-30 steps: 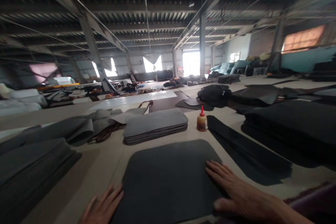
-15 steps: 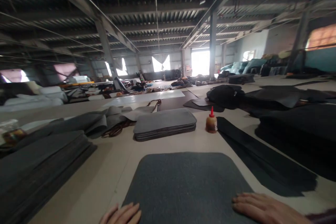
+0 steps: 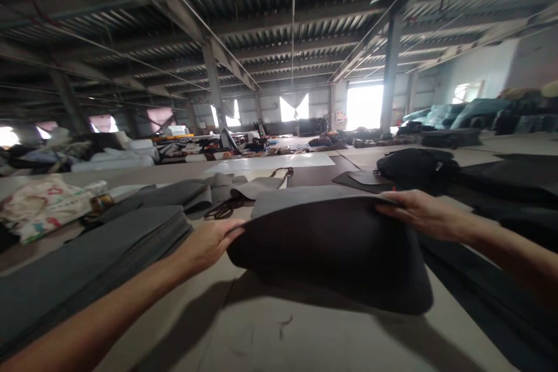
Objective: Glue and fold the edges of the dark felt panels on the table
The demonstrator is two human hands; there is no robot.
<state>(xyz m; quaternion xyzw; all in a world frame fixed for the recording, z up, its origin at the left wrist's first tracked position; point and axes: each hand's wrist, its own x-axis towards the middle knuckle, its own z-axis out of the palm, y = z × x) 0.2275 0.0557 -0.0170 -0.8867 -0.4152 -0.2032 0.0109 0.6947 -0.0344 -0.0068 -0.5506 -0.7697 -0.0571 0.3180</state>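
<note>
- Ribbed ceiling (image 3: 261,6) high above the fingers, pale worktop (image 3: 253,349) beneath them.
- Dark sheet (image 3: 331,250) hangs between left and right fingers, bowed along its top edge and drooping toward the worktop; whether it touches there, I cannot tell.
- Left fingers (image 3: 232,225) pinch its upper left edge; right fingers (image 3: 396,213) pinch its upper right edge.
- Grey sheet (image 3: 300,192) just beyond, between the fingers — partly hidden.
- Red tip (image 3: 393,189) shows right behind the right fingers.
- Stack of grey sheets (image 3: 100,250) left of the left fingers, curled grey pieces (image 3: 174,199) farther off.
- Black bundle (image 3: 414,168) beyond the right fingers.
- Patterned cloth (image 3: 43,206) and jar (image 3: 101,197) — well left of the left fingers.
- Bright doorway (image 3: 365,107) far beyond both.
</note>
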